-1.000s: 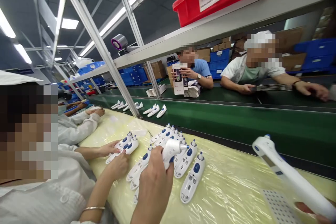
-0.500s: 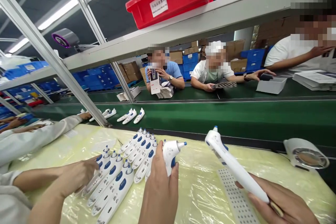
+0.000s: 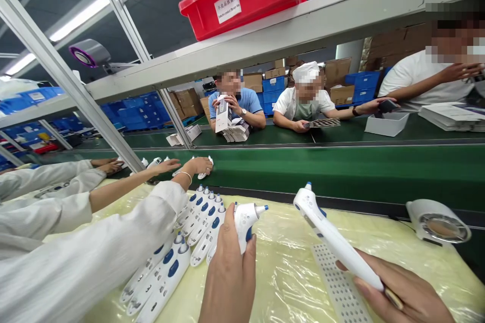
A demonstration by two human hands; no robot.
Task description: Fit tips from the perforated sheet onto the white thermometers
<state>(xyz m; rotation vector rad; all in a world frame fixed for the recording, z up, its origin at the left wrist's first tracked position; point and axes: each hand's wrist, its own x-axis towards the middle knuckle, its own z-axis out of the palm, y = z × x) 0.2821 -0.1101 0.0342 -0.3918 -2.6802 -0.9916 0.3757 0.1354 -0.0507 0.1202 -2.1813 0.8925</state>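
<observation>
My left hand (image 3: 227, 277) grips a short white handheld device with a blue button (image 3: 245, 224), its tip pointing right. My right hand (image 3: 403, 292) holds a longer white handheld device (image 3: 333, 234) tilted up across a white perforated plate (image 3: 337, 282), and the hand's lower part is cut off by the frame. Several similar white-and-blue devices (image 3: 202, 222) lie in slanted rows on the yellowish plastic-covered table (image 3: 288, 267), just left of my left hand. A co-worker's white sleeve (image 3: 91, 247) covers part of those rows, and that person's hand (image 3: 199, 165) reaches onto the green conveyor belt (image 3: 322, 171).
A round white fixture (image 3: 437, 222) sits at the table's far right edge. Further co-workers sit at the left and across the belts, some handling boxes. A red bin (image 3: 242, 2) rests on a metal shelf overhead, with upright metal posts (image 3: 71, 81) at left.
The view has swung right since the oldest frame. The co-worker's arm has moved from the devices out to the green belt. My hands and their devices have barely moved in the last half second.
</observation>
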